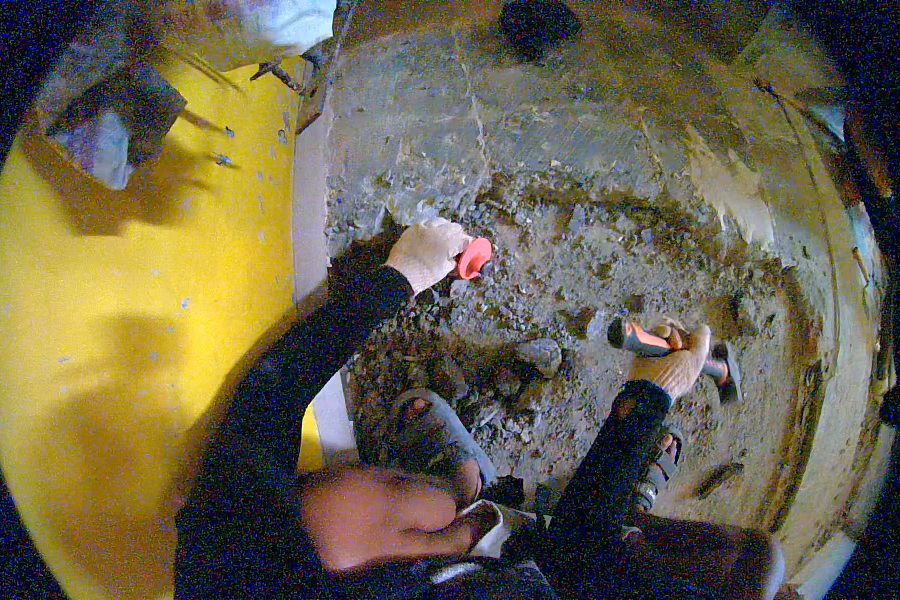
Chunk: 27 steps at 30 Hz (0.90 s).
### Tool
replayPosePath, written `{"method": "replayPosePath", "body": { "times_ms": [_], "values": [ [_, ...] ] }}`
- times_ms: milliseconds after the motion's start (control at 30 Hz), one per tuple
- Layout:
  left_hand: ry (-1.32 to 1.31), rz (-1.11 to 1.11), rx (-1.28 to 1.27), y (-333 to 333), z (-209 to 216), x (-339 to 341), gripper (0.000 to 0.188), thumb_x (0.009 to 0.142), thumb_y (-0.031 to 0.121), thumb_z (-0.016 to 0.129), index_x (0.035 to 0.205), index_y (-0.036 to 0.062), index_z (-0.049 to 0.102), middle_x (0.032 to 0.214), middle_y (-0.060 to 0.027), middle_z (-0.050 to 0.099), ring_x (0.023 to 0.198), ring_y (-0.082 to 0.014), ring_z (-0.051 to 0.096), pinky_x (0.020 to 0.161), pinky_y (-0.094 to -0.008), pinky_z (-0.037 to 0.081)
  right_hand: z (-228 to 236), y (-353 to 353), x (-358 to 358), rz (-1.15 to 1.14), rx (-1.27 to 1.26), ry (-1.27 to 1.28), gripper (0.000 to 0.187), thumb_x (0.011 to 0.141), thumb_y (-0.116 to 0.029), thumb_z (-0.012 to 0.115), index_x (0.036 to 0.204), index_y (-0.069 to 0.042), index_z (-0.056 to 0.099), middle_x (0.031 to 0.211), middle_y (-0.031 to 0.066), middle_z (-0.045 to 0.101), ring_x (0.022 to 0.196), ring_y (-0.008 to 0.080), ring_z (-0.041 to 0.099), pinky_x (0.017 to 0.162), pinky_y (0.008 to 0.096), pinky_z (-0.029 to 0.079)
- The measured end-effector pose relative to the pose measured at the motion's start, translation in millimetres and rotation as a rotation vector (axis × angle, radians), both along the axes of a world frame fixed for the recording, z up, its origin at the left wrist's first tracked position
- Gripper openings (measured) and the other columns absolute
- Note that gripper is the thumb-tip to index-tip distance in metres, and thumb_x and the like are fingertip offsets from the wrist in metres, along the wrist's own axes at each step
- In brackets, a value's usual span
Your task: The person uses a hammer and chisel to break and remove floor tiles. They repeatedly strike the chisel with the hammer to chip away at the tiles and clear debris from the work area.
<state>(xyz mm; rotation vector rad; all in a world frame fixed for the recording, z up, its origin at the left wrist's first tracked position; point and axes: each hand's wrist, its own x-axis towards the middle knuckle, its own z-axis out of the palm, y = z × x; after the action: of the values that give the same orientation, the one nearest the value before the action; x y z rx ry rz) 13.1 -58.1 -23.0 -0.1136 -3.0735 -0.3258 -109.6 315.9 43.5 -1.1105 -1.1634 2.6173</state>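
My left hand (pixel 428 252) is closed around a chisel with a round orange-red hand guard (pixel 474 258). A dark end shows past the guard, while the blade is hidden below my fingers. The chisel is over broken rubble (pixel 530 240) near the yellow wall. To the right and nearer to me, my right hand (pixel 678 362) grips a hammer (pixel 648 342) by its orange and black handle. The dark hammer head (pixel 732 376) sticks out on the right side of my fist, well apart from the chisel.
A yellow wall (pixel 240 300) with a pale edge strip (pixel 310 200) runs along my left. Loose stones, including a larger one (pixel 540 355), lie between my arms. My sandaled feet (pixel 660 468) stand in the dirt. Ahead is a rough grey surface (pixel 410 110) with cracks.
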Motion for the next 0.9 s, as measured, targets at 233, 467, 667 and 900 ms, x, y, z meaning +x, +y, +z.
{"method": "replayPosePath", "body": {
  "times_ms": [233, 467, 667, 900],
  "values": [
    [-0.096, -0.035, -0.053, -7.1, -1.2, -6.6, 0.014, 0.09, 0.026, 0.064, 0.092, 0.0156, 0.072, 0.087, -0.0094, 0.068, 0.089, -0.033, 0.068, 0.076, -0.0468, 0.056, -28.4, -164.2, 141.9, 1.004, -0.068, -0.031, 0.023, 0.095, -0.03, 0.062, 0.093, -0.008, 0.059, 0.081, 0.0101, 0.064, 0.062, 0.0248, 0.062, 0.056, 0.0372, 0.051],
    [-0.028, 0.021, -0.005, -7.7, -8.2, 3.0, 0.019, 0.09, 0.03, 0.067, 0.099, 0.014, 0.073, 0.092, -0.0095, 0.069, 0.093, -0.0326, 0.068, 0.081, -0.0453, 0.057, -30.5, -148.8, 140.5, 0.914, -0.441, -0.298, 0.021, 0.095, -0.03, 0.068, 0.092, -0.014, 0.055, 0.074, 0.0019, 0.055, 0.06, 0.0139, 0.053, 0.048, 0.0284, 0.047],
    [-0.05, -0.013, 0.157, -5.1, -3.5, -0.9, 0.027, 0.084, 0.035, 0.074, 0.1, 0.0118, 0.073, 0.098, -0.0105, 0.069, 0.099, -0.0332, 0.068, 0.082, -0.0455, 0.057, 6.6, -75.9, 51.4, 0.651, -0.153, -0.178, 0.033, 0.096, -0.046, 0.059, 0.08, -0.02, 0.05, 0.064, -0.0052, 0.05, 0.058, 0.0137, 0.053, 0.052, 0.0446, 0.049],
    [-0.168, 0.045, 0.083, -5.3, -6.4, -4.7, 0.028, 0.085, 0.032, 0.073, 0.104, 0.0106, 0.071, 0.1, -0.0129, 0.069, 0.101, -0.035, 0.068, 0.085, -0.045, 0.057, -21.2, -116.6, 79.8, 0.378, 0.101, -0.148, 0.036, 0.095, -0.046, 0.06, 0.084, -0.012, 0.058, 0.067, 0.006, 0.058, 0.06, 0.023, 0.058, 0.056, 0.0458, 0.052]
  ]
}}
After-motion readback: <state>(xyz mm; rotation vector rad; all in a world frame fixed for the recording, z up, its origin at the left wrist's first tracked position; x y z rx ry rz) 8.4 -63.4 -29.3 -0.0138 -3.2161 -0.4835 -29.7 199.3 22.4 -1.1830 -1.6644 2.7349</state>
